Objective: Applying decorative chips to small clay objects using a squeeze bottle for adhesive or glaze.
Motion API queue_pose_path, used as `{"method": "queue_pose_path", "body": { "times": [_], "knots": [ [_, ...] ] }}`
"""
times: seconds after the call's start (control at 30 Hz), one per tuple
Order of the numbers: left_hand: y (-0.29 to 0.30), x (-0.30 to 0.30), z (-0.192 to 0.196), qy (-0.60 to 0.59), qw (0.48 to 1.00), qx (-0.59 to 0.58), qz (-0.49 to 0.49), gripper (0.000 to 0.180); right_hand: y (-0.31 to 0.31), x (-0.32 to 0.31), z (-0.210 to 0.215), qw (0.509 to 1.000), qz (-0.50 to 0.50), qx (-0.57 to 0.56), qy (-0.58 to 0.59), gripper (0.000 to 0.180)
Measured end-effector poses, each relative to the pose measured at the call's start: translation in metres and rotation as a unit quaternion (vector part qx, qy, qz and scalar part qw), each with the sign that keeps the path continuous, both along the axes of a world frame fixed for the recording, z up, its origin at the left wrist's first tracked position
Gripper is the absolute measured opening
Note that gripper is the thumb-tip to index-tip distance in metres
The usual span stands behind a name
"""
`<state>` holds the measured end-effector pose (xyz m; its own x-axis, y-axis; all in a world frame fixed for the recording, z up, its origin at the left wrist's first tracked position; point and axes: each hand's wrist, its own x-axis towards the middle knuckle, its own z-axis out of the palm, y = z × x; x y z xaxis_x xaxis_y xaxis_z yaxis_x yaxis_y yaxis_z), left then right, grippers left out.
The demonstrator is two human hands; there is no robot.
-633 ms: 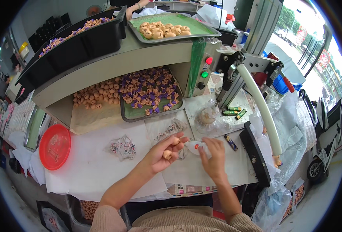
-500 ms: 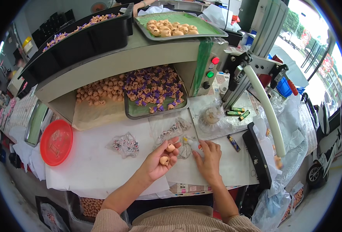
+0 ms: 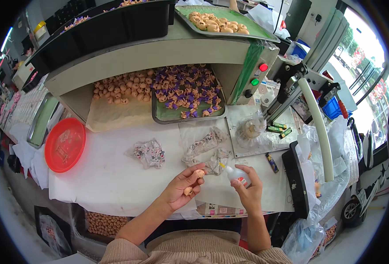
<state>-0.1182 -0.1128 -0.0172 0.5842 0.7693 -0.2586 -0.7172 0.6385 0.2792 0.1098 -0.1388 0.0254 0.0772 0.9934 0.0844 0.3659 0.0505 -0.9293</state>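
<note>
My left hand [image 3: 181, 189] holds two small tan doll-head-like pieces: one piece [image 3: 199, 174] is pinched at the fingertips, and the other piece [image 3: 188, 191] rests against the curled fingers. Closed around a white glue-type squeeze bottle [image 3: 239, 176] is my right hand [image 3: 249, 189]. The bottle tilts, its thin yellow nozzle pointing left toward the pinched piece, with a gap between them. Just beyond the hands lie crumpled patterned cloths [image 3: 207, 143] on the white-covered table [image 3: 115, 185]. Another crumpled cloth [image 3: 149, 153] sits farther left.
A red round tray [image 3: 65, 145] stands at the left. Under the shelf, a tray [image 3: 188, 94] of purple-and-tan pieces adjoins a pile of tan pieces [image 3: 124, 88]. At right are a lever press [image 3: 315, 127], a lighter [image 3: 272, 163] and a black bin [image 3: 296, 180]. A tray [image 3: 229, 35] tops the shelf.
My right hand has lifted the squeeze bottle off the table and tilted its nozzle leftward. The left hand has brought one piece up to its fingertips. The whole view has shifted slightly.
</note>
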Motion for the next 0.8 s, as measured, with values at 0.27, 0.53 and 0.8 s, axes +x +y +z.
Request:
{"method": "queue_pose_path", "body": {
  "times": [0.27,0.53,0.8],
  "knots": [
    [-0.002,0.008,-0.014,0.065,0.997,0.028,0.017,0.033,-0.011,-0.016,0.010,0.993,-0.030,0.078,0.089,0.037],
    [-0.002,0.009,-0.021,0.037,0.998,0.040,-0.008,0.043,-0.009,-0.015,0.001,0.987,-0.028,0.159,-0.003,0.036],
    [-0.003,0.010,-0.018,0.058,0.998,0.034,-0.010,0.043,-0.010,-0.016,-0.002,0.991,-0.016,0.133,-0.029,0.036]
  ]
}}
